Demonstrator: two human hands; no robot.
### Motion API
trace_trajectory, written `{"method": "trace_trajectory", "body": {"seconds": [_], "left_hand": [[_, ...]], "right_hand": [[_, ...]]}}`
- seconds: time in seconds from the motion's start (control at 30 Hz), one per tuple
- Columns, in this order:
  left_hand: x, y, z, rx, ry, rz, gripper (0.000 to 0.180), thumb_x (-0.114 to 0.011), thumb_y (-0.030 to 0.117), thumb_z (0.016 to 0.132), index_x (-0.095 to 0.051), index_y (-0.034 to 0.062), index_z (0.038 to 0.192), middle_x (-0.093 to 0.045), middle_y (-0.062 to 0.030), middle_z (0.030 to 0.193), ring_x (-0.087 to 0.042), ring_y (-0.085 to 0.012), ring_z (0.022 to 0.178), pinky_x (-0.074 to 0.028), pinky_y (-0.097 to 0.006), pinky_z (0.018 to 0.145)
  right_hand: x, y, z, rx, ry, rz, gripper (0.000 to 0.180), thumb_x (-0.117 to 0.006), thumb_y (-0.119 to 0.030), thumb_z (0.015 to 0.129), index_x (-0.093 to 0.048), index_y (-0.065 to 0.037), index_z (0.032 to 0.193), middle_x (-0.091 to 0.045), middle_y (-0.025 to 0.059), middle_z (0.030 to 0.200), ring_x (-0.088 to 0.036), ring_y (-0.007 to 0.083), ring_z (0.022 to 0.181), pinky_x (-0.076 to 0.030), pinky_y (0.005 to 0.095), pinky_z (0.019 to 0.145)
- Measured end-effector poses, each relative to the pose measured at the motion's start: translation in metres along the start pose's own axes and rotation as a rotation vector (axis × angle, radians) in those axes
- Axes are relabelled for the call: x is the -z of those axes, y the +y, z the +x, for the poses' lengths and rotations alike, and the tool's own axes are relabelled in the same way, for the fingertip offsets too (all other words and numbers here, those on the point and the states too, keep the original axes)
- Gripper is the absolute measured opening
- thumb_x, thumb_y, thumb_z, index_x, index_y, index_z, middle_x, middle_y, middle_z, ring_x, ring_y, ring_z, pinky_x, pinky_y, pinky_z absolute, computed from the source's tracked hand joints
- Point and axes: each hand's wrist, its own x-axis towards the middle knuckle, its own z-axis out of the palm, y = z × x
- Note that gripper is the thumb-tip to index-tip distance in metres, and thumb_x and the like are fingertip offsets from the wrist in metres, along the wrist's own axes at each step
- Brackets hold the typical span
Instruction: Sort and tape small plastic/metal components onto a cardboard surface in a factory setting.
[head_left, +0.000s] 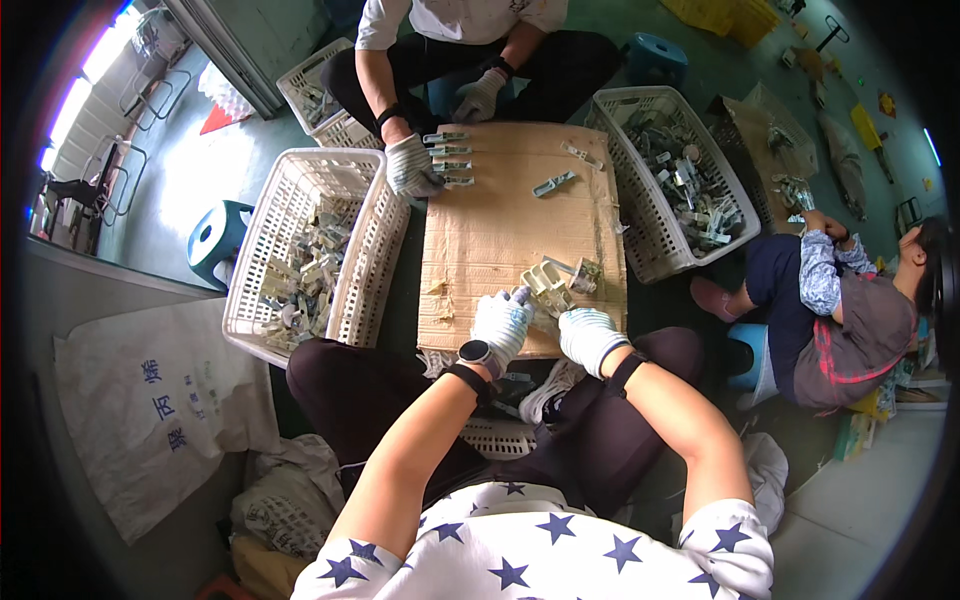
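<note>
Both my hands wear white knitted gloves and work at the near edge of a cardboard-topped surface (500, 230). My left hand (503, 325) is closed, its fingertips at a cluster of cream-coloured plastic pieces (547, 282). My right hand (592, 338) curls in on the cluster's near right side. What lies within either hand's fingers is too small to make out. Just right of the cluster is a small clear-and-brown piece (587, 276). Farther off on the cardboard lie a grey-green clip-like part (554, 184) and a paler one (581, 155).
Opposite me a co-worker's gloved hand (412, 167) touches a column of several similar parts (452, 152). White plastic baskets of parts stand left (375, 270) and right (735, 165). Another person (850, 320) sits on a blue stool (748, 355) at right. A white sack (165, 400) lies at left.
</note>
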Motion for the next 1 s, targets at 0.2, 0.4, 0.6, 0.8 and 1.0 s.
{"method": "trace_trajectory", "body": {"seconds": [0.2,0.4,0.6,0.8,1.0], "left_hand": [[0.015,0.007,0.001,-0.118,-0.09,0.083,0.026,-0.051,0.021,0.087,-0.06,0.0137,0.11,-0.062,-0.0132,0.094,-0.06,-0.0316,0.084,-0.048,-0.041,0.074],[0.028,0.008,-0.015,-0.158,-0.035,0.095,0.028,-0.053,0.016,0.085,-0.063,0.0137,0.11,-0.056,-0.0081,0.123,-0.058,-0.0268,0.096,-0.047,-0.038,0.08],[0.028,0.011,-0.026,-0.119,0.01,-0.054,0.027,-0.055,0.015,0.083,-0.065,0.0156,0.108,-0.053,-0.0086,0.129,-0.057,-0.0259,0.101,-0.044,-0.039,0.089],[0.043,0.002,-0.03,-0.204,0.12,-0.088,0.024,-0.055,0.015,0.082,-0.067,0.0162,0.103,-0.06,-0.008,0.118,-0.056,-0.0271,0.103,-0.043,-0.04,0.091],[0.063,-0.005,-0.034,-0.333,0.26,-0.099,0.041,-0.056,0.0,0.072,-0.061,0.0152,0.11,-0.061,-0.0081,0.101,-0.057,-0.0285,0.097,-0.043,-0.041,0.089]], "right_hand": [[0.003,0.021,-0.023,-0.084,-0.139,0.002,0.023,-0.05,-0.014,0.081,-0.069,-0.002,0.08,-0.067,0.0216,0.08,-0.067,0.0339,0.077,-0.053,0.0435,0.069],[0.03,0.025,-0.021,-0.22,-0.088,0.269,0.027,-0.06,-0.025,0.082,-0.061,-0.008,0.102,-0.065,0.0146,0.093,-0.062,0.0375,0.088,-0.05,0.0422,0.079],[-0.01,0.009,0.008,-0.062,0.15,0.41,0.039,-0.066,-0.017,0.077,-0.059,-0.006,0.114,-0.061,0.0167,0.106,-0.059,0.034,0.1,-0.048,0.04,0.086],[-0.001,0.019,0.03,-0.122,0.174,0.744,0.028,-0.062,-0.025,0.085,-0.061,-0.008,0.107,-0.066,0.0141,0.093,-0.063,0.0316,0.08,-0.052,0.0388,0.073],[0.019,0.073,0.036,-0.229,0.284,1.201,0.026,-0.065,-0.011,0.082,-0.06,0.001,0.104,-0.067,0.0074,0.088,-0.06,0.0156,0.074,-0.05,0.0312,0.069]]}}
